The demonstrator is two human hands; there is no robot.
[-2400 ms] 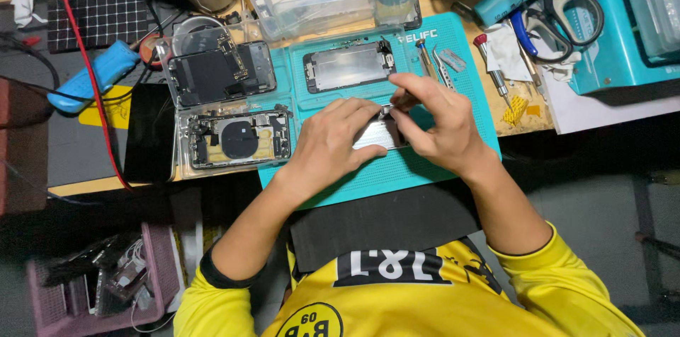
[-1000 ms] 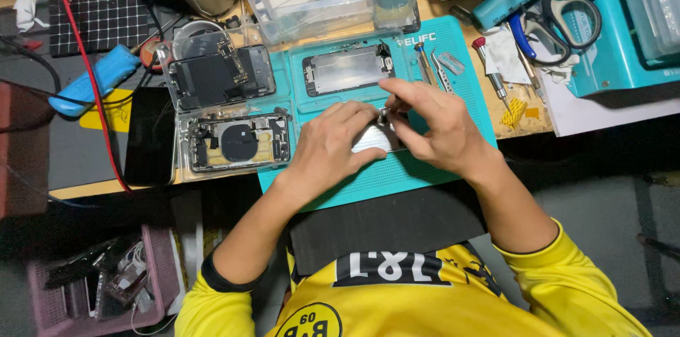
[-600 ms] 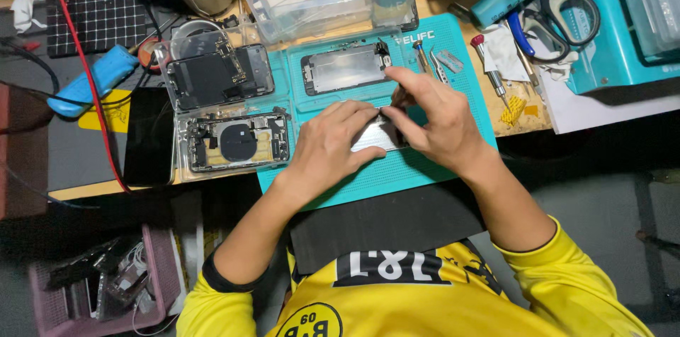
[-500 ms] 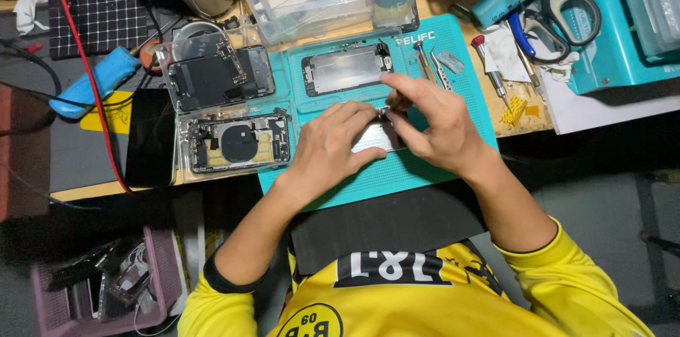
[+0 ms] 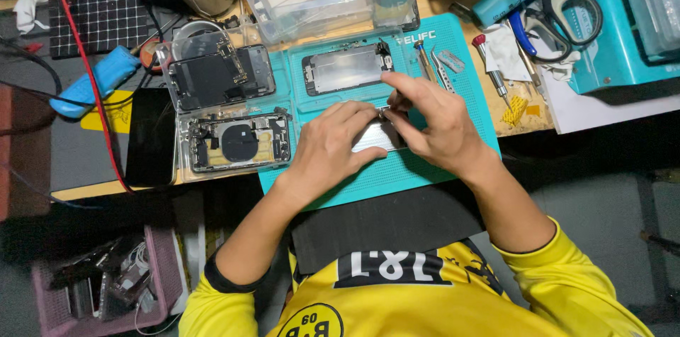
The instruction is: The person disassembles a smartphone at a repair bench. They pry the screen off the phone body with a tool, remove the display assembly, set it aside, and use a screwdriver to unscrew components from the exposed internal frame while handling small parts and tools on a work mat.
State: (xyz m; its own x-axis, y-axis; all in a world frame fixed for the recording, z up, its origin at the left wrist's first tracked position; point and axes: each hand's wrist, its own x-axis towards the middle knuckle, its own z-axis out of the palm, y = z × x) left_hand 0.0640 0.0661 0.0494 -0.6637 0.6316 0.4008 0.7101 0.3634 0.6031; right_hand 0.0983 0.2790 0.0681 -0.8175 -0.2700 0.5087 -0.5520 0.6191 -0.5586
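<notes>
Teal matting (image 5: 453,167) lies under both your hands, and on it, between your fingers, sits a small silvery phone part (image 5: 375,137). Your left hand (image 5: 333,142) curls its fingers over the part's near edge and pins it against the mat; your right hand (image 5: 435,128) pinches narrowly at the part's far corner, thumb and forefinger closed on it. Just beyond your right fingertips rests an opened phone frame (image 5: 346,68) in the mat's tray, with a screwdriver (image 5: 423,61) and tweezers (image 5: 443,71) beside it. Left of your left fingers, two opened phones (image 5: 227,110) lie on the table (image 5: 92,185).
</notes>
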